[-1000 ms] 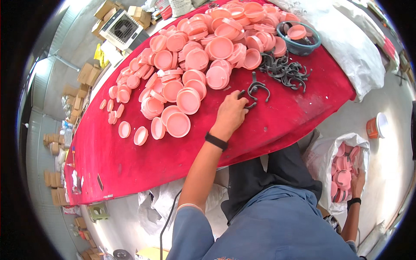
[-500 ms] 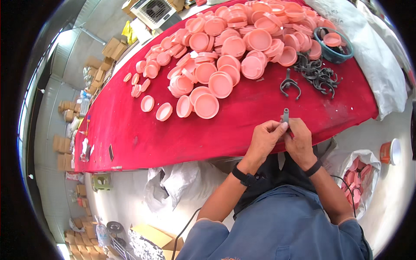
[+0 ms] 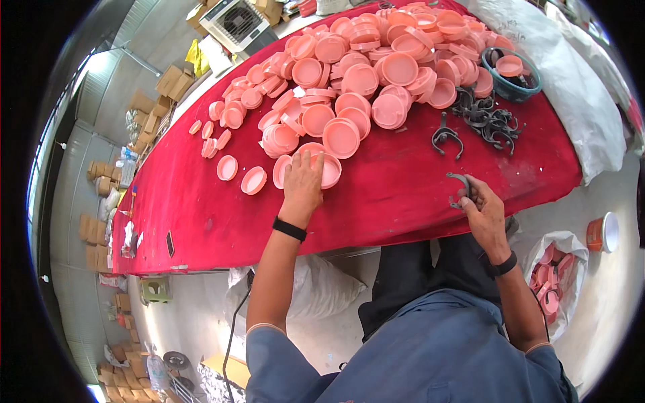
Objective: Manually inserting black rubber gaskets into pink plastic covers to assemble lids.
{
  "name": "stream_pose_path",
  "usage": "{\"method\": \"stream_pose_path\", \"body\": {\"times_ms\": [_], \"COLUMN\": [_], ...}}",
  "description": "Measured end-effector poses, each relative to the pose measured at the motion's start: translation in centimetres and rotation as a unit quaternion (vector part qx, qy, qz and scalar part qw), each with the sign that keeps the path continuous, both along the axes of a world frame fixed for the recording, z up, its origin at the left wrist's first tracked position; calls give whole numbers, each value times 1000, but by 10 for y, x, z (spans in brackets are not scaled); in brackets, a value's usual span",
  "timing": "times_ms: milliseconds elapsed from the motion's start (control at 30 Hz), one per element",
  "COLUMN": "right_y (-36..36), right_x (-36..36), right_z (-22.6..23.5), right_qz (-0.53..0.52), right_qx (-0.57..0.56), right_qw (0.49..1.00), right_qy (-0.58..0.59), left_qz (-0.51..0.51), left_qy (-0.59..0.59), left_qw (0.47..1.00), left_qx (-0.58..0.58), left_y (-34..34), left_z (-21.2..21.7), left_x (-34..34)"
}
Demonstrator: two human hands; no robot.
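Observation:
My left hand (image 3: 304,183) reaches over the near edge of the heap, its fingers stretched out across a round pink plastic lid (image 3: 330,173). The palm hides part of that lid, and no firm grip on it shows. Another pink lid (image 3: 279,172) lies just left of the fingers. Above the table's near right part, my right hand (image 3: 485,209) is closed on a grey C-shaped plastic clip (image 3: 461,180), whose open curve faces left. A similar dark grey clip (image 3: 446,137) lies by itself on the red cloth farther away, beside a tangled pile of such clips (image 3: 494,121).
Pink lids (image 3: 400,68) are heaped across the far side of the red-covered table (image 3: 376,201). A teal basket (image 3: 516,88) stands at the far right by white sacks (image 3: 571,87). On the floor at right are a bag of pink parts (image 3: 552,279) and a bucket (image 3: 603,233).
My hands were together around a grey piece near the table edge. The left has moved away leftward to the pink lids; the right now holds the clip alone, slightly farther right.

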State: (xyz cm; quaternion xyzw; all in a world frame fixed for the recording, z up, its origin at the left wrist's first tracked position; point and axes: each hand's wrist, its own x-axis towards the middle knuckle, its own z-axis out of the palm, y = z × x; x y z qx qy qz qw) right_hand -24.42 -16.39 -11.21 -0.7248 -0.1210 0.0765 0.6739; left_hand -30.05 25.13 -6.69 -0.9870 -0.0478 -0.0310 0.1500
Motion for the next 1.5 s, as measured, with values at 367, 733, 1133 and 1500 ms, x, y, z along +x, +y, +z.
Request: {"method": "stream_pose_path", "body": {"times_ms": [367, 733, 1133, 1500], "right_y": [-10, -7, 29, 85], "right_x": [4, 12, 26, 76], "right_z": [6, 21, 8, -15], "right_qz": [-19, -18, -29, -52], "right_qx": [33, -10, -227, -243], "right_qw": [998, 999, 959, 934], "right_qy": [39, 43, -165, -258], "left_qz": [102, 66, -130, -57], "left_qy": [26, 21, 4, -105], "left_qw": [678, 870, 900, 884], "left_qx": [-728, -488, -416, -452], "left_y": [-87, -120, -148, -155], "left_z": [4, -15, -20, -39], "left_x": [13, 13, 27, 30]}}
